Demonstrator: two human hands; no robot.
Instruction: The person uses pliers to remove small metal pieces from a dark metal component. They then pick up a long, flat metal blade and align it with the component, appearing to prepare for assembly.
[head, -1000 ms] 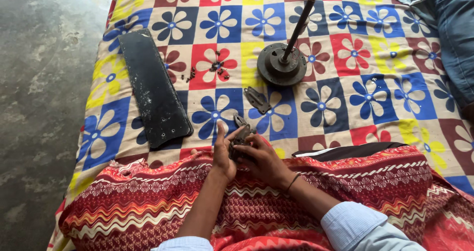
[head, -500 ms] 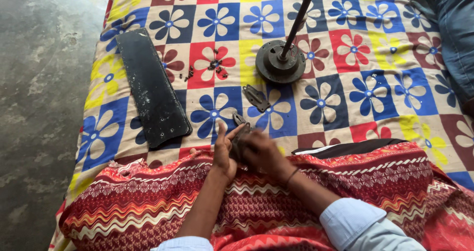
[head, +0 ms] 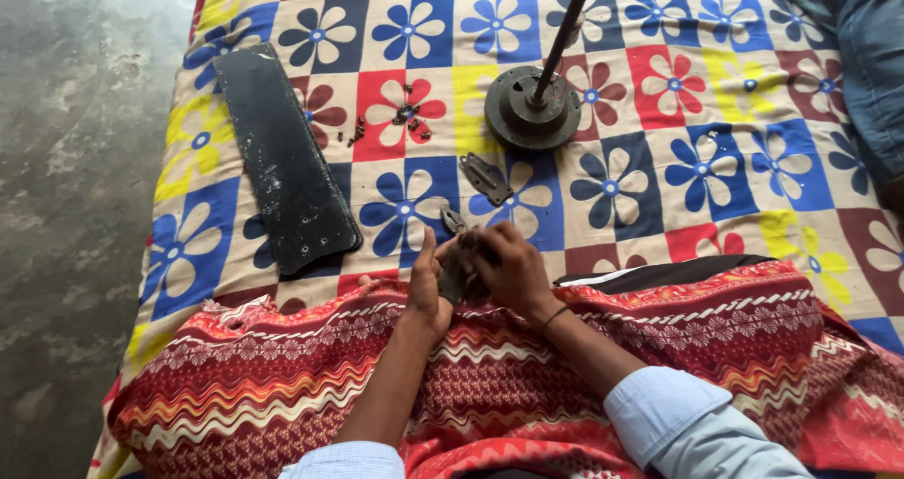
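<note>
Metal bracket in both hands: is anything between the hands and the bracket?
Nothing visible. The left hand and right hand both grip the dark metal bracket directly, above the red patterned cloth. The right hand's fingers cover part of it.

Your hands: your left hand (head: 426, 286) and right hand (head: 508, 267) meet at the near middle of the bed (head: 753, 187), both closed on a small metal bracket (head: 459, 270).
Beyond them: a second bracket (head: 485, 178) lies on the bed.
Farther back: the round motor hub (head: 533, 110), its rod (head: 565, 32) leaning away.
Left: the long blade (head: 282, 159).
Between blade and hub: loose screws (head: 407, 116).
Far left: the floor (head: 75, 206).
</note>
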